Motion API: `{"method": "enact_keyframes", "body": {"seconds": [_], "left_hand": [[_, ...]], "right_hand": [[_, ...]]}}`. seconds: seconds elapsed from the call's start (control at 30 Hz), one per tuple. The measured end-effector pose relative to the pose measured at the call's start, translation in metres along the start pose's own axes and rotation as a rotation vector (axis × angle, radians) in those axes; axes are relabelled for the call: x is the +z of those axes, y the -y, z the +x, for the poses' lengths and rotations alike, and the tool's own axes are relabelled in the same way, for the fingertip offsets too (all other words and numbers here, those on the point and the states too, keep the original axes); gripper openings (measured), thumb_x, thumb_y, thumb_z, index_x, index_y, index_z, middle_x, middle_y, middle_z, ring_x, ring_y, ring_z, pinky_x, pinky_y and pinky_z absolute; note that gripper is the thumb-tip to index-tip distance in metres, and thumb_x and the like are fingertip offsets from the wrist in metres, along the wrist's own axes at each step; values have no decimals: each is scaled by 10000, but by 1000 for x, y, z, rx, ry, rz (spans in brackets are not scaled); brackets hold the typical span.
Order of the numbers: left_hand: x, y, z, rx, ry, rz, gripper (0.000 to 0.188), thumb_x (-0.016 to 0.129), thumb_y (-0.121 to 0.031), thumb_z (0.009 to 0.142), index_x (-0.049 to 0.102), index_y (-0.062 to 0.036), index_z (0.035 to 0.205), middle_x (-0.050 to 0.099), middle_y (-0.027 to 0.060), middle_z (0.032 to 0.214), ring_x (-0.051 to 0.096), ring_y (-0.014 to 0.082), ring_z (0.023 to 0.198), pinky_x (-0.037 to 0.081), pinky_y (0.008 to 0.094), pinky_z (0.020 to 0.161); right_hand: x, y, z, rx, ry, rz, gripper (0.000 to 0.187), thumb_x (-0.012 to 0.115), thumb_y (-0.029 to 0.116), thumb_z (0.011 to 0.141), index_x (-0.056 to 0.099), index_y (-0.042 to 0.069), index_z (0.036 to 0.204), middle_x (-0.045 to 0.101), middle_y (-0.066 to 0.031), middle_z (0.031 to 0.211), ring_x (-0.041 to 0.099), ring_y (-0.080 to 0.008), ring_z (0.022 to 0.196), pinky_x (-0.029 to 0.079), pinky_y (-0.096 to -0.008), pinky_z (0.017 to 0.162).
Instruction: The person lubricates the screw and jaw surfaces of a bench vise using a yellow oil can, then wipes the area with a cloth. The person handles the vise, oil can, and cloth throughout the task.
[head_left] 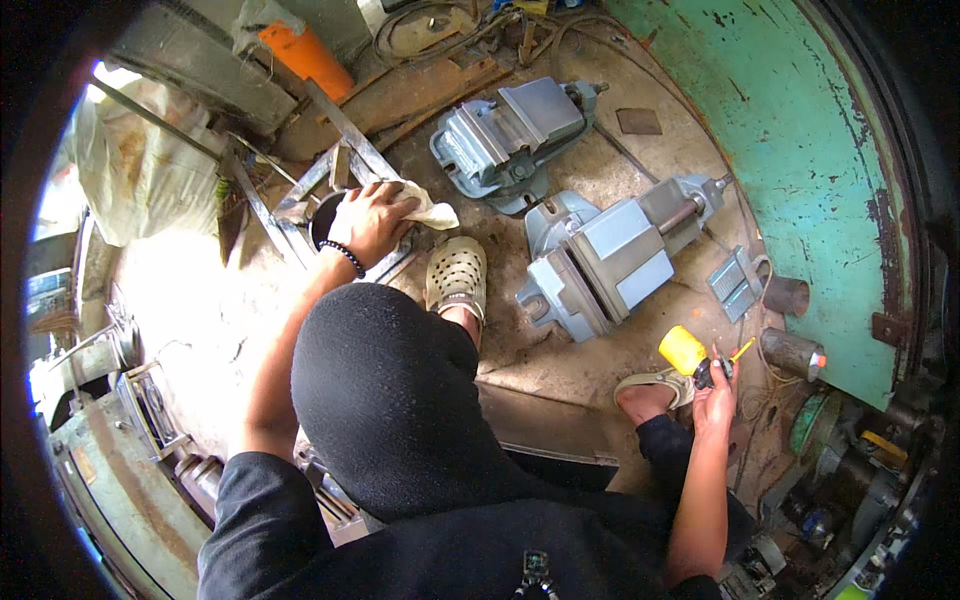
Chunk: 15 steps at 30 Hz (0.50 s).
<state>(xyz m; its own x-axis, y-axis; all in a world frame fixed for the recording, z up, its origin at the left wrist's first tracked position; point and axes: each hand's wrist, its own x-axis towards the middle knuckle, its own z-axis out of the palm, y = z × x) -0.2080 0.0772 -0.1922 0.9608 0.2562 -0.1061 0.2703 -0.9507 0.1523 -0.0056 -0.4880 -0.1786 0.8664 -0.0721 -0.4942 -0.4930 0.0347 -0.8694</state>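
Note:
My left hand (372, 220) is closed on a cream rag (430, 208), whose loose end sticks out past the fingers. Just beneath that hand is a dark round piece (325, 218) beside some metal bars; whether the hand touches it is hard to see. Low on the right, my right hand (714, 400) grips a yellow oil can (684, 350) with a black cap and a thin yellow spout, held tilted. Between the hands, two blue-grey machine vises lie on the floor: the nearer vise (625, 250) and the farther vise (515, 130).
A green metal cabinet (770, 130) curves along the right side. Near it are two short metal cylinders, one being the dark cylinder (787, 296), and a small grey plate (735, 285). Far left stand an orange tube (308, 60) and a plastic sack (150, 170). Machinery (100, 480) fills the lower left.

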Motion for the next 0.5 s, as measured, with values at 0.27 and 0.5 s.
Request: {"method": "enact_keyframes", "body": {"seconds": [0.27, 0.5], "left_hand": [[-11, 13, -13, -8, 65, -157, 380, 706, -299, 829, 694, -159, 1183, 601, 91, 1276, 526, 292, 1228, 419, 446, 1008], [-23, -21, 4, -9, -116, -209, 578, 717, -403, 838, 569, -151, 1337, 509, 132, 1417, 422, 337, 1361, 337, 497, 1110]], "right_hand": [[105, 51, -73, 6, 200, 37, 634, 530, -16, 953, 283, 93, 1527, 504, -202, 1427, 535, -261, 1263, 465, -417, 1029], [200, 34, -81, 86, 348, 20, 649, 539, -27, 930, 304, 88, 1524, 465, -156, 1478, 517, -224, 1260, 434, -387, 1050]]}}
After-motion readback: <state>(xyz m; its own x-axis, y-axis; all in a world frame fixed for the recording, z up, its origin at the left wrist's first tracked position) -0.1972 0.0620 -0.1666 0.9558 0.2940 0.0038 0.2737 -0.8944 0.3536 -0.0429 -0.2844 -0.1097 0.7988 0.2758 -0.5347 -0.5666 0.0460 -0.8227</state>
